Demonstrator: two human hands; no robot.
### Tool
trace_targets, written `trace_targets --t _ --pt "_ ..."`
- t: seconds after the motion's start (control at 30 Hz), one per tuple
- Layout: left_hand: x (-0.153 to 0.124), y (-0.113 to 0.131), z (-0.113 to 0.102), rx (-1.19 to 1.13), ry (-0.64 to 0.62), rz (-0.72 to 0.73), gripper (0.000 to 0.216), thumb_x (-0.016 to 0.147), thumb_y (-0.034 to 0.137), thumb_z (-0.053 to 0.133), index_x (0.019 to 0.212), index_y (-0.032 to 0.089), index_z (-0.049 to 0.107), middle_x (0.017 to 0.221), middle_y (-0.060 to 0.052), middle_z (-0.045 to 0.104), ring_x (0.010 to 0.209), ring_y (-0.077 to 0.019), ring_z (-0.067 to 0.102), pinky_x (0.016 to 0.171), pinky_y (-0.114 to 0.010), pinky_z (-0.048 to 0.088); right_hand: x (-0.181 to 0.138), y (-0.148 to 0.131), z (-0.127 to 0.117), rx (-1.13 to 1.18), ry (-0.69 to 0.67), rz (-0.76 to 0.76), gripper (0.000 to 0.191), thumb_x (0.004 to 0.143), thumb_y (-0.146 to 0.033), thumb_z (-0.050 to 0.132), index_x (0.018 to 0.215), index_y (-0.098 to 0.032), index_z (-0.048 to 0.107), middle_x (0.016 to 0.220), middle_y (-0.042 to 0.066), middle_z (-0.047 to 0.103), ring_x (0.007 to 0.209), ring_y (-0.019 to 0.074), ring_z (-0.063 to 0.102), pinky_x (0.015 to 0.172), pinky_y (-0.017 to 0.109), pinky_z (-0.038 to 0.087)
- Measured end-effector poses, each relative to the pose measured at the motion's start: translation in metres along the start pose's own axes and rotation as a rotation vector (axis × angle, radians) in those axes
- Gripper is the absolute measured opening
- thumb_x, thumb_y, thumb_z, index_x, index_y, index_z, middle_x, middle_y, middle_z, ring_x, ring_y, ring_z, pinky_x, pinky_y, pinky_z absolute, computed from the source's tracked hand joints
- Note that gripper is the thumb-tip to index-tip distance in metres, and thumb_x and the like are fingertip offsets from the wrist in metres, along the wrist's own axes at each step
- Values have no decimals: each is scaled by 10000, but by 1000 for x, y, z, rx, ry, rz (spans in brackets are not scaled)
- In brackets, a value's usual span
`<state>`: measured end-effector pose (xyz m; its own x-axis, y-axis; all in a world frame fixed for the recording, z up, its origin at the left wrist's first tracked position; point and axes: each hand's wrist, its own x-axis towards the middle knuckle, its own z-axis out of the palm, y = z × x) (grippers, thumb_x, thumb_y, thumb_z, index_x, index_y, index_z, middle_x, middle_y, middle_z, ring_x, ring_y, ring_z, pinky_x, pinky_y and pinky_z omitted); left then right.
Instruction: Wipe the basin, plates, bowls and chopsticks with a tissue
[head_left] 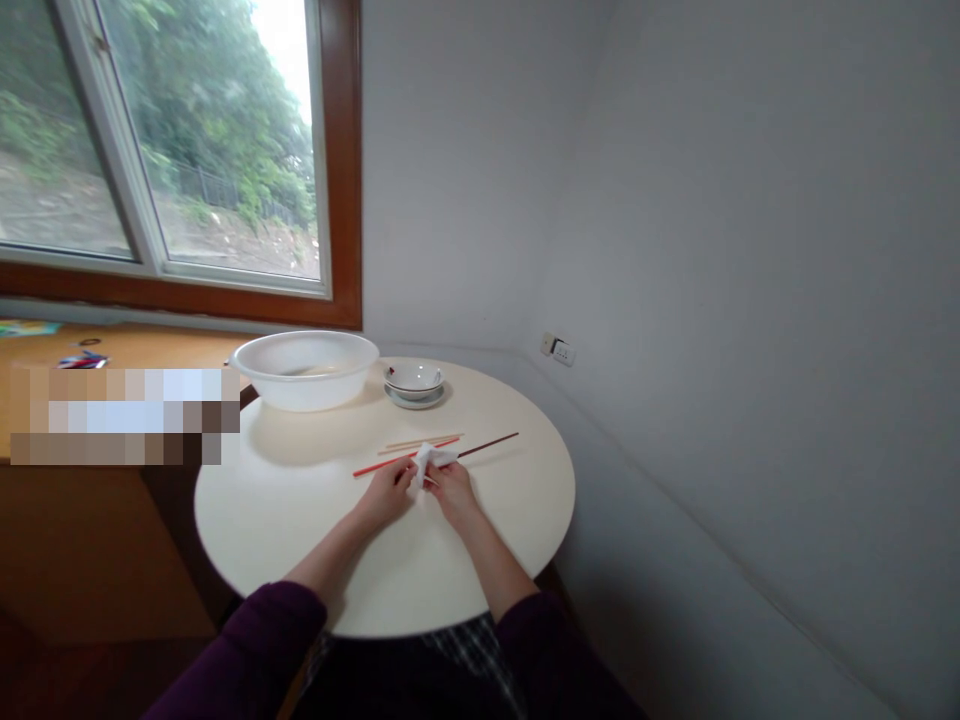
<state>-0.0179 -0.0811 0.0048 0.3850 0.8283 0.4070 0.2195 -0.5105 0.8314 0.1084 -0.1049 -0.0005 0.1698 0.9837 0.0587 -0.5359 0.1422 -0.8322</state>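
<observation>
Both of my hands meet near the middle of the round table. My left hand (389, 493) is closed, with its fingertips at the left side of a crumpled white tissue (426, 457). On the other side, my right hand (451, 490) is closed around the tissue. A dark brown chopstick (491, 443) sticks out of the tissue to the right; the rest of it is hidden by tissue and fingers. Just beyond my hands, a red chopstick (373, 467) lies on the table, partly covered by the tissue. Pale wooden chopsticks (420, 441) lie behind it.
A large white plastic basin (315, 385) stands at the table's back left, seemingly with water in it. To its right are stacked white bowls or dishes (414, 385). The round white table (300, 530) adjoins a wooden desk (150, 345) below the window. A wall (712, 350) borders the right.
</observation>
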Motion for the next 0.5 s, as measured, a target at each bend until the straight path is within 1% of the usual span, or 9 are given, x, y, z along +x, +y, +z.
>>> trace_targets --t 0.1,0.17,0.27,0.37,0.5 --pt "1 4 -2 -43 18 -28 248 734 360 482 586 172 542 552 3 537 585 -150 470 591 -272 360 5 4 -3 -20 24 1 311 465 -267 810 651 -117 610 579 2 608 525 103 536 466 212 393" --pt "1 8 -3 -78 44 -62 269 715 383 500 549 174 532 493 17 500 531 -137 440 550 -264 335 10 7 -6 -16 58 -8 306 456 -272 817 618 -110 614 525 -9 581 488 90 507 436 202 369" --pt "2 12 -6 -145 81 -116 312 693 413 536 495 172 524 433 26 466 465 -115 402 509 -254 304 16 8 -12 18 120 -37 291 464 -271 819 593 -116 610 488 -25 556 459 78 486 445 206 395" --pt "3 11 -10 -237 132 -167 356 661 448 585 454 167 517 419 16 474 442 -100 395 486 -245 291 22 5 -21 64 180 -72 264 494 -256 812 608 -127 612 538 -11 587 509 100 537 496 229 458" --pt "7 3 -19 -421 253 -234 371 602 508 632 531 156 538 425 29 468 427 -87 400 457 -228 298 28 -1 -32 129 257 -114 221 534 -203 794 656 -146 619 661 5 638 640 130 607 571 238 515"
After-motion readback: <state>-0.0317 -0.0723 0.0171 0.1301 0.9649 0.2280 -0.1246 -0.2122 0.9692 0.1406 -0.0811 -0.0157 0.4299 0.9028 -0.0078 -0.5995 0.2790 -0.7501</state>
